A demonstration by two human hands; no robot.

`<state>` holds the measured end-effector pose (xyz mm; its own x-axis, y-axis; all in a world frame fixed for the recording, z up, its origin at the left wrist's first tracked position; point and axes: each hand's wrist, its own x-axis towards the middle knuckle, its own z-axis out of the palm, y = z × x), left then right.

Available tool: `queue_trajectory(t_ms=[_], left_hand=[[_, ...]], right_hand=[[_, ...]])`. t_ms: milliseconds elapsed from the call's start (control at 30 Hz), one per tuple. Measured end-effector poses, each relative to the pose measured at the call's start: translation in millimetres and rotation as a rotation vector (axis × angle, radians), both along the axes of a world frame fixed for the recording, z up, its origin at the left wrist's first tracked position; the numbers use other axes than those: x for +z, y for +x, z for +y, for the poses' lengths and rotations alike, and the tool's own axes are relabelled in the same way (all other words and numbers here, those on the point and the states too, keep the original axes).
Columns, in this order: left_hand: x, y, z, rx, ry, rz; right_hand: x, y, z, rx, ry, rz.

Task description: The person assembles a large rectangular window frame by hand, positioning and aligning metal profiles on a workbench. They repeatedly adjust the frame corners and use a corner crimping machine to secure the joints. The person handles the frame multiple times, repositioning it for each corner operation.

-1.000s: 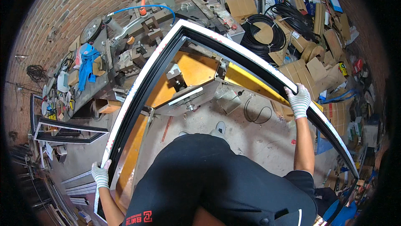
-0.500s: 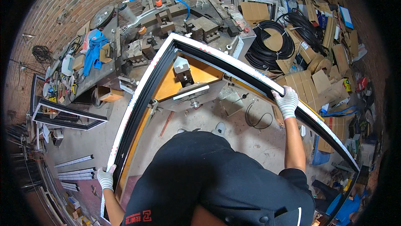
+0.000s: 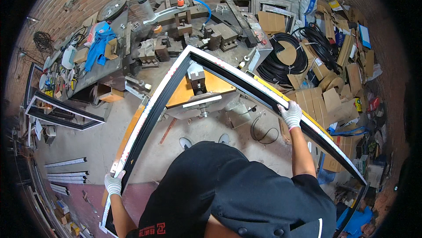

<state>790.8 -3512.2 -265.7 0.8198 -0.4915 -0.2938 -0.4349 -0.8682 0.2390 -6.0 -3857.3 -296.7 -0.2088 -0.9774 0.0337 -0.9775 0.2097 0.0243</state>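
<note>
A large rectangular window frame (image 3: pixel 154 101), white on its outer edge with black profile inside, lies before me with one corner pointing away. My left hand (image 3: pixel 113 184), in a striped glove, is closed round its left side near the lower end. My right hand (image 3: pixel 291 114), gloved alike, grips the right side about midway. The far corner lies over a machine head with a metal block (image 3: pixel 198 82) and a yellow plate (image 3: pixel 216 84). Yellow strips of support show along the outer edges of both sides. The frame's near right part runs out of view at the bottom.
A steel workbench (image 3: pixel 94 77) with tools and a blue cloth is at left, near smaller window frames (image 3: pixel 66 119). Coiled black hose (image 3: pixel 281 55) and cardboard (image 3: pixel 310 101) crowd the right. White profiles (image 3: pixel 66 176) lie on the floor. Someone in blue (image 3: pixel 358 222) is at lower right.
The window frame has shifted toward me and slightly right over the yellow supports, which now show outside its edges. Both hands keep their grip. The whole view has tilted a little.
</note>
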Motion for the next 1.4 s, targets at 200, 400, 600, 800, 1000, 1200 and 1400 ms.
queue_trajectory(t_ms=[200,400,600,800,1000,1200,1400], left_hand=[[-3,12,-12,-0.106,0.061,-0.098],[-4,21,-13,-0.319,0.007,-0.062],[-31,24,-14,-0.545,0.199,-0.188],[-60,8,-26,-0.33,0.35,-0.368],[-30,-37,-48,-0.137,0.569,-0.408],[-8,-64,-54,-0.111,0.353,-0.334],[1,-76,-44,-0.307,0.29,-0.387]], right_hand=[[-13,-2,-11,0.033,-0.064,-0.033],[-15,10,-7,0.029,-0.112,0.0],[-23,25,4,0.029,-0.351,0.097],[-33,27,4,-0.094,-0.306,0.108],[-14,-2,26,0.225,-0.18,0.02],[11,-115,93,-0.038,-0.008,0.143],[-7,-137,95,0.006,-0.032,0.084]])
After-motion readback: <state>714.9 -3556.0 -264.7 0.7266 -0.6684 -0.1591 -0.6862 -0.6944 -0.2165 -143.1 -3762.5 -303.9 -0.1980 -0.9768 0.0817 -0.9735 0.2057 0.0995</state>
